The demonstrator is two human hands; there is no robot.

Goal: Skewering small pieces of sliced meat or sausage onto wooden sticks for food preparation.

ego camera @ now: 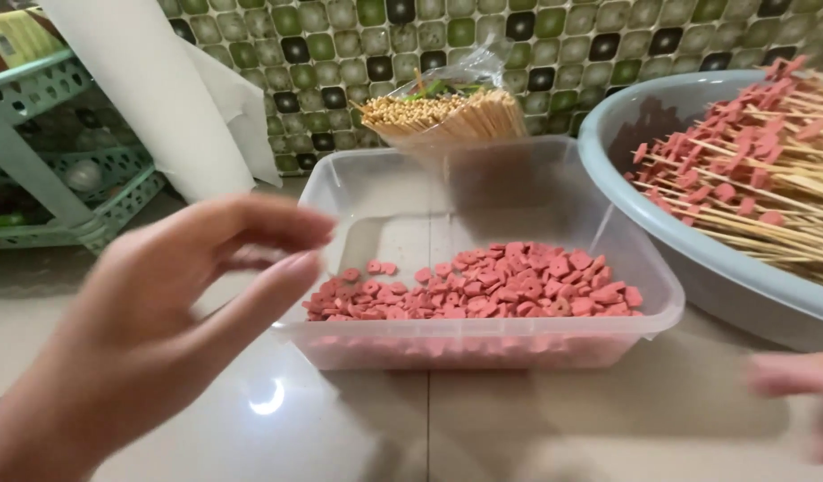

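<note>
Head view: left hand (161, 312) empty, fingers loosely spread, beside clear tub (483, 353) of pink meat bits (501, 284).

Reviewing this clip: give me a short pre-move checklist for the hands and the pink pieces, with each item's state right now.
1. Left hand empty: ok, fingers are open and curled, nothing visible between them.
2. Left hand positioned at the clear tub: ok, it hovers at the tub's left edge.
3. Pink pieces available: ok, a layer lies across the tub's near half.
4. Bare skewers within view: ok, a bagged bundle rests at the tub's far rim.
5. Right hand state: cannot tell, blurred and cut off by the frame edge.
6. Room in the grey basin of loaded skewers: cannot tell, only partly in view.
</note>
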